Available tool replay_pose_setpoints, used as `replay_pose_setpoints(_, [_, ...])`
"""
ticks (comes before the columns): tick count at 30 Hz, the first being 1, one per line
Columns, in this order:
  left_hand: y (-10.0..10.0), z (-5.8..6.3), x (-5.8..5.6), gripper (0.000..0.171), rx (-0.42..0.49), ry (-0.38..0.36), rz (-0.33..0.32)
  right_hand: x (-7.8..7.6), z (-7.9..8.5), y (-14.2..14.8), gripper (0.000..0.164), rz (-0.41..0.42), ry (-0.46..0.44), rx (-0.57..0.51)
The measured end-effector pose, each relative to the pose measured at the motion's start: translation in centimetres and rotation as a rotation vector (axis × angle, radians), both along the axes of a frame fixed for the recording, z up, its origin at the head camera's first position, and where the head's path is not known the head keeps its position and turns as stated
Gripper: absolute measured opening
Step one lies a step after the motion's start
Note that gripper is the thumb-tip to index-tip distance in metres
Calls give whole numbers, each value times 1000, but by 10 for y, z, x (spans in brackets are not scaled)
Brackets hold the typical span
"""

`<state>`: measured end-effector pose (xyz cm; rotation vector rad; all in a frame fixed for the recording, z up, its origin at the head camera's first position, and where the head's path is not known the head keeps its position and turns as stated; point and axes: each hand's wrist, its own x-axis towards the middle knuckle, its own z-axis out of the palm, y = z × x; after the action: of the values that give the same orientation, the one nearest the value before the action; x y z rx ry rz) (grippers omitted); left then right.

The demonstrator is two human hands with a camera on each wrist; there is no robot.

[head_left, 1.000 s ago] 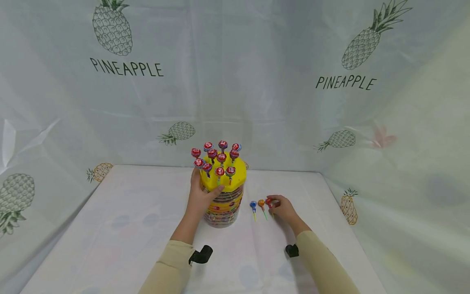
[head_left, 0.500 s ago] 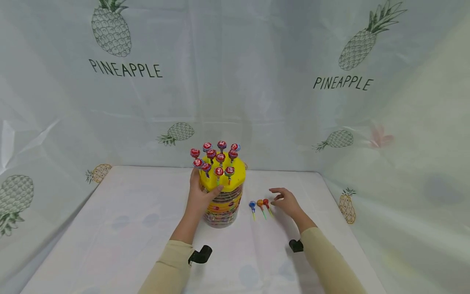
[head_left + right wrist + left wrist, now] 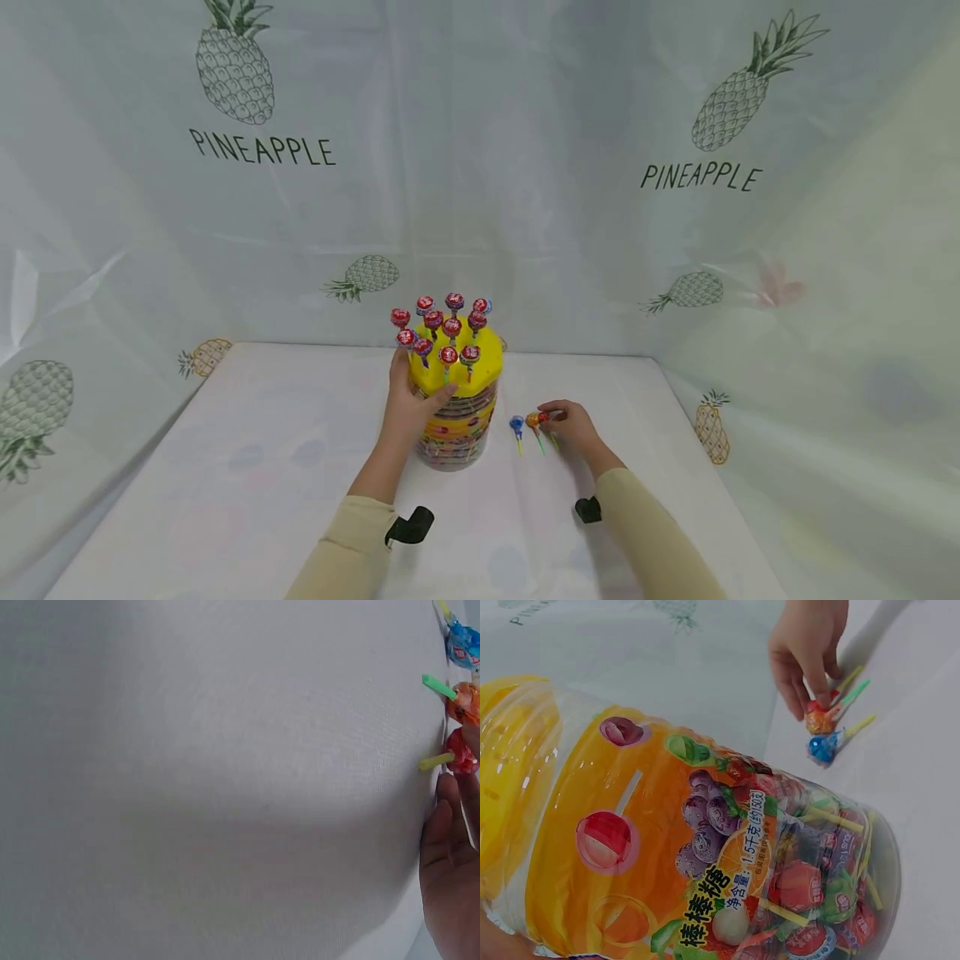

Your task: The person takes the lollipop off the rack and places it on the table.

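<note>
A tall clear jar (image 3: 652, 847) of wrapped lollipops stands on the white table, its yellow lid (image 3: 491, 354) topped with several upright red-wrapped lollipops (image 3: 452, 327). My left hand (image 3: 408, 411) grips the jar's upper part, thumb at the lid's front edge. To the right lie three lollipops in a row: blue (image 3: 517, 423), orange (image 3: 533, 419) and red (image 3: 543, 417). My right hand (image 3: 572, 425) has its fingers around the head of the red one, a fingertip close against the orange one. Those fingers partly hide the red lollipop in the left wrist view.
The white-covered table (image 3: 262, 467) extends around the jar, with its back edge just behind. A pale curtain (image 3: 487, 167) printed with pineapples hangs behind and beside it. Black wrist cameras (image 3: 410, 526) sit at both sleeves.
My right hand moved off the red lollipop, then came back down to it. The red lollipop now lies closer to the orange one. My left hand keeps its grip on the jar.
</note>
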<state>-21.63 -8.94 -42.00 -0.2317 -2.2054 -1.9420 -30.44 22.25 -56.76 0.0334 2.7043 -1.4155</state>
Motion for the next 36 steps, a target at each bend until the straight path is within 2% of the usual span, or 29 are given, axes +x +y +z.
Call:
replay_pose_setpoints(2, [1, 9, 7, 86, -11, -14, 4, 1, 0, -2, 26, -9, 12, 18])
replay_pose_setpoints(3, [1, 10, 7, 86, -12, -17, 7, 1, 0, -3, 25, -12, 15, 25])
replay_pose_setpoints(16, [0, 9, 6, 84, -5, -7, 2, 3, -1, 1, 23, -51, 60, 83])
replay_pose_setpoints(26, [0, 7, 5, 83, 5, -5, -4, 4, -3, -1, 22, -78, 53, 64])
replay_pose_setpoints(32, [0, 9, 5, 84, -2, -1, 1, 5, 2, 0, 24, -69, 38, 63])
replay_pose_setpoints(36, [0, 10, 7, 85, 1, -1, -1, 4, 18, 2, 27, -65, 75, 37])
